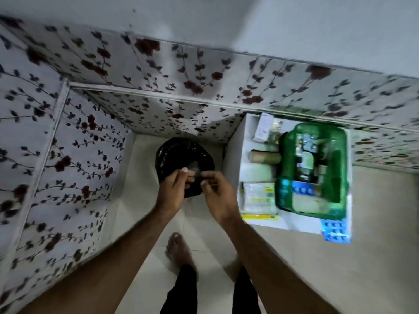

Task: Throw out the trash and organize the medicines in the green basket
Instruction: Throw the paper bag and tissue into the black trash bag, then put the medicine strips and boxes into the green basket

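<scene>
both hands are seen held out over the black-lined bin, which stands on the pale floor in the corner between flowered panels. the left hand is curled, thumb and fingers drawn close together above the bin's near rim; whether anything is pinched there cannot be told through the blur. the right hand is likewise loosely curled beside it, fingertips turned toward the left hand, its contents not made out. off to the right, the green basket is set on a white worktop, its long axis running away from the viewer toward the wall, with packets seen inside. a brown cylinder is laid crosswise just left of it, and a blue blister strip lies at the near edge.
</scene>
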